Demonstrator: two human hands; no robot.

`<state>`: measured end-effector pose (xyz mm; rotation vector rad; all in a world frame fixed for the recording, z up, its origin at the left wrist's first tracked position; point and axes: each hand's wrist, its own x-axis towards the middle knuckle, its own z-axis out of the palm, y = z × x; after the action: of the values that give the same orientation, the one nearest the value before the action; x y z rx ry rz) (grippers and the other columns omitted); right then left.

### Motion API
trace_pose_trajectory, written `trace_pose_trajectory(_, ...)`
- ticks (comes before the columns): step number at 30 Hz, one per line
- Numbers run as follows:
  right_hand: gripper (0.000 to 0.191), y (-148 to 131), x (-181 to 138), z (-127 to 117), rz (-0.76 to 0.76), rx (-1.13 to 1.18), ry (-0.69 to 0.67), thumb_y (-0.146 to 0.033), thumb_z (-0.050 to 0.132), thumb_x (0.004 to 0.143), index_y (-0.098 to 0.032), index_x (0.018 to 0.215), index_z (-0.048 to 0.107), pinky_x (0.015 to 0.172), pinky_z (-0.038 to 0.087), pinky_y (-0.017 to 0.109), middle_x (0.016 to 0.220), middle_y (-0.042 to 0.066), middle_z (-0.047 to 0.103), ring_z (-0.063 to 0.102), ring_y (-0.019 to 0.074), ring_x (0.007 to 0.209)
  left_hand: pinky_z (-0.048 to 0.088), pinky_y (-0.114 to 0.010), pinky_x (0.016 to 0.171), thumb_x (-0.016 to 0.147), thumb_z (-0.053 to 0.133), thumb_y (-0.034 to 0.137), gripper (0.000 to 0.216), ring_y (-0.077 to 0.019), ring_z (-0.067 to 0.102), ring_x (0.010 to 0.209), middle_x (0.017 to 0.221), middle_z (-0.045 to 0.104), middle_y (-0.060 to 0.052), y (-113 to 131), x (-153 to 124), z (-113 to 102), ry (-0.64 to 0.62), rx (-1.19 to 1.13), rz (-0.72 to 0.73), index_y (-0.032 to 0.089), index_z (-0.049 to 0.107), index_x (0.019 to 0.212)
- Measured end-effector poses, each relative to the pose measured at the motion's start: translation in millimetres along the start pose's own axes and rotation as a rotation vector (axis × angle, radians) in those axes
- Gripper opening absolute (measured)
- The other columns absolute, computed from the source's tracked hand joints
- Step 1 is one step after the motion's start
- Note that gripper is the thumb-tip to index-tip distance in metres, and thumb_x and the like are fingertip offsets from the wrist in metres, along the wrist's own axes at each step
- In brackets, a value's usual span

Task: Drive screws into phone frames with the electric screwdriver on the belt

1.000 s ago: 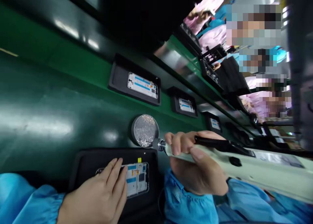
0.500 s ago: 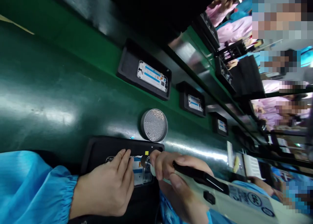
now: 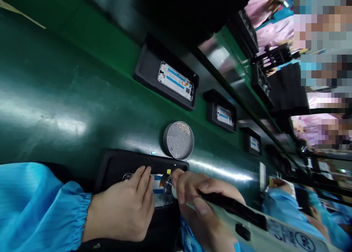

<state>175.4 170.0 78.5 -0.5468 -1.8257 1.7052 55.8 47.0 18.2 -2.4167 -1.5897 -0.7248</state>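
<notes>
My left hand (image 3: 123, 208) lies with its fingers stretched out flat over a phone frame (image 3: 158, 200), covering its left part. The frame has blue strips and an orange piece, and it rests in a black tray (image 3: 117, 162) right in front of me. Wrapped around a pale electric screwdriver (image 3: 260, 240) with a black lever, my right hand (image 3: 196, 193) keeps its nose down at the frame's right part. Whether the bit sits in a screw is hidden. Just beyond the tray stands a round, dimpled dish (image 3: 177, 144) with small screws gathered along its far side.
Farther back, a line of black trays (image 3: 141, 67) holds similar phone frames (image 3: 176, 80) on the green work surface (image 3: 77, 109). A dark shelf (image 3: 176, 10) hangs over the far side. At right, a co-worker's blue sleeve (image 3: 283, 208) is close to the screwdriver's rear.
The whole view has shifted slightly, so things appear a little farther right. Both hands keep their places on the frame and screwdriver. The co-worker's arm at right has reached farther in.
</notes>
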Motion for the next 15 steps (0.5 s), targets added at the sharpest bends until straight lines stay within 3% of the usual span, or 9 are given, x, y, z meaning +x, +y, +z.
trace_pose_trajectory(9, 0.019, 0.4, 1.3, 2.0, 0.028, -0.003, 0.010, -0.013, 0.058, 0.088, -0.025, 0.103, 0.061, 0.071, 0.050, 0.040, 0.066, -0.004, 0.051, 0.055, 0.0118, 0.061, 0.057, -0.049, 0.086, 0.088, 0.050, 0.018, 0.029, -0.0350, 0.071, 0.100, 0.098, 0.075, -0.020, -0.5, 3.0, -2.0, -0.013, -0.005, 0.001, 0.003, 0.072, 0.098)
trace_pose_trajectory(15, 0.025, 0.0, 1.5, -4.5, 0.012, 0.028, 0.009, -0.014, 0.059, 0.087, -0.026, 0.108, 0.062, 0.068, 0.049, 0.039, 0.067, -0.004, 0.053, 0.055, 0.0125, 0.061, 0.055, -0.050, 0.085, 0.089, 0.051, 0.021, 0.027, -0.0364, 0.069, 0.101, 0.098, 0.075, -0.017, 0.5, -1.2, -2.0, -0.031, 0.005, 0.005, 0.006, 0.072, 0.099)
